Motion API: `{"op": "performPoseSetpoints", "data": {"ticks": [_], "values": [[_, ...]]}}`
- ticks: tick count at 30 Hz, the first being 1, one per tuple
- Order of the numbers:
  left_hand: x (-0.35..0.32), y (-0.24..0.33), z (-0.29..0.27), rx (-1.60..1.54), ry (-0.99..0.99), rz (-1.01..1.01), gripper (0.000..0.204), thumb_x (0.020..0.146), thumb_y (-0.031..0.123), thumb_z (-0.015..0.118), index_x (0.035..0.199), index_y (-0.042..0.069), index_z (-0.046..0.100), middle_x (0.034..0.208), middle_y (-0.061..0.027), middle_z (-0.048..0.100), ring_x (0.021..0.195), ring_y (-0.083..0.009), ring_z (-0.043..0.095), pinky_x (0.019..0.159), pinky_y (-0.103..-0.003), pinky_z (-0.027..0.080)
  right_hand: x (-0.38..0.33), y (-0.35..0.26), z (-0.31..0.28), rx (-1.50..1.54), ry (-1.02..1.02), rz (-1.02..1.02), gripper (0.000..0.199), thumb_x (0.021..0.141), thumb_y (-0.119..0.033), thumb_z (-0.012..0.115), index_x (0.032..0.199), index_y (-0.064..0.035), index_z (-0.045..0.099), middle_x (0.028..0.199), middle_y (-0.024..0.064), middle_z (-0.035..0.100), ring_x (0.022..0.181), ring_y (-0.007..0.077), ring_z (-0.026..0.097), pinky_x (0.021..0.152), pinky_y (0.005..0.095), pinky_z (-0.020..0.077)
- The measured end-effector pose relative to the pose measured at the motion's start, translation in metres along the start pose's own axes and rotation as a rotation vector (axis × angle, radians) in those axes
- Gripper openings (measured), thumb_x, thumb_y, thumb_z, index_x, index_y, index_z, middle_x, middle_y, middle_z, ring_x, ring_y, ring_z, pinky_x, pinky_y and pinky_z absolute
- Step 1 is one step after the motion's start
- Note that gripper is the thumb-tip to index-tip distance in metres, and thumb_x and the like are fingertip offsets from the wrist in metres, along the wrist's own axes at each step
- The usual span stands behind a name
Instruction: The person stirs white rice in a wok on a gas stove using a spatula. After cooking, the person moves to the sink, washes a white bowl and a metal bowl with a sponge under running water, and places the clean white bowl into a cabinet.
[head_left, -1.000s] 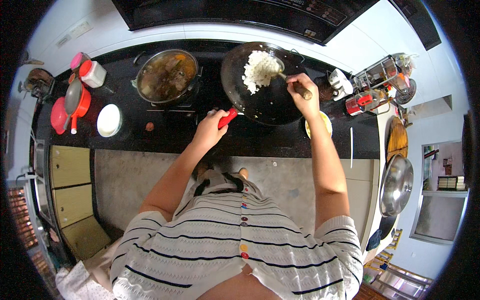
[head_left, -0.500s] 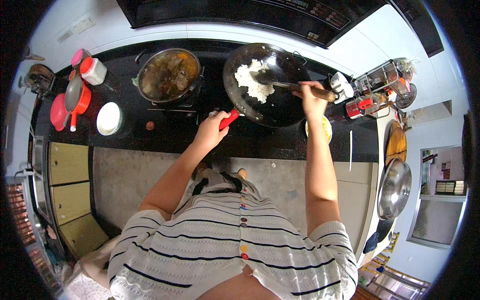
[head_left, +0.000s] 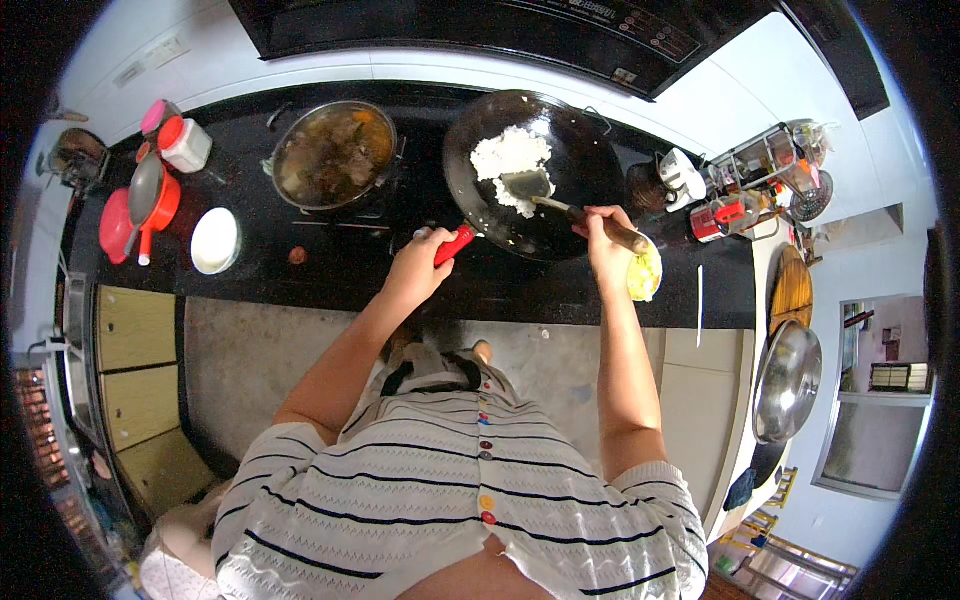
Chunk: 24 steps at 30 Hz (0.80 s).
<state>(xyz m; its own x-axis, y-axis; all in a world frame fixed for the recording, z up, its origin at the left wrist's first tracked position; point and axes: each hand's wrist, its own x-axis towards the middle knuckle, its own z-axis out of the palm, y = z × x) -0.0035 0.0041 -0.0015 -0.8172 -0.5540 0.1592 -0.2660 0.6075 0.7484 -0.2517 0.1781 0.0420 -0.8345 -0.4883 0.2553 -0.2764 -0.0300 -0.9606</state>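
Observation:
A black wok point(head_left: 570, 150) sits on the dark stove top with a heap of white rice point(head_left: 510, 155) in its left half. My left hand point(head_left: 420, 265) grips the wok's red handle point(head_left: 453, 245) at the near rim. My right hand point(head_left: 603, 228) holds the wooden handle of a metal spatula point(head_left: 528, 187), whose blade lies against the rice.
A steel pot of brown stew point(head_left: 333, 155) stands left of the wok. Further left are a white bowl point(head_left: 215, 240), a red pot with a ladle point(head_left: 140, 205) and a white jar point(head_left: 185, 145). A yellow-filled bowl point(head_left: 645, 275), a condiment rack point(head_left: 760, 175) and a steel lid point(head_left: 785, 380) lie right.
The spatula has swung from the wok's right side to the left into the rice, and my right hand shifted with it. The rice heap is broken up. My left hand stays on the handle.

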Motion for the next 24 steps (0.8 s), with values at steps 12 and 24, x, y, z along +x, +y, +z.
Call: {"op": "performPoseSetpoints", "data": {"ticks": [12, 24], "values": [[0.0, -0.005, 0.0, 0.03, 0.01, 0.05, 0.039, 0.077, 0.009, 0.07, 0.113, 0.009, 0.055, 0.1, -0.0175, 0.058, 0.091, -0.039, 0.059, 0.077, -0.044, 0.051, 0.008, -0.011, -0.008, 0.08, 0.036, 0.051, 0.003, 0.086, -0.002, 0.06, 0.083, -0.0005, 0.058, 0.083, 0.0064, 0.065, 0.067, 0.0129, 0.063, 0.062, 0.0275, 0.0554], [0.001, 0.0, 0.003, 0.012, 0.032, 0.041, 0.038, 0.076, 0.009, 0.071, 0.111, 0.009, 0.056, 0.098, -0.0175, 0.059, 0.09, -0.0386, 0.058, 0.077, -0.042, 0.049, 0.041, 0.007, -0.01, -0.188, -0.013, -0.14, 0.006, 0.082, -0.005, 0.065, 0.08, -0.0005, 0.062, 0.073, 0.0042, 0.064, 0.067, 0.0089, 0.06, 0.061, 0.0246, 0.0473]]}}
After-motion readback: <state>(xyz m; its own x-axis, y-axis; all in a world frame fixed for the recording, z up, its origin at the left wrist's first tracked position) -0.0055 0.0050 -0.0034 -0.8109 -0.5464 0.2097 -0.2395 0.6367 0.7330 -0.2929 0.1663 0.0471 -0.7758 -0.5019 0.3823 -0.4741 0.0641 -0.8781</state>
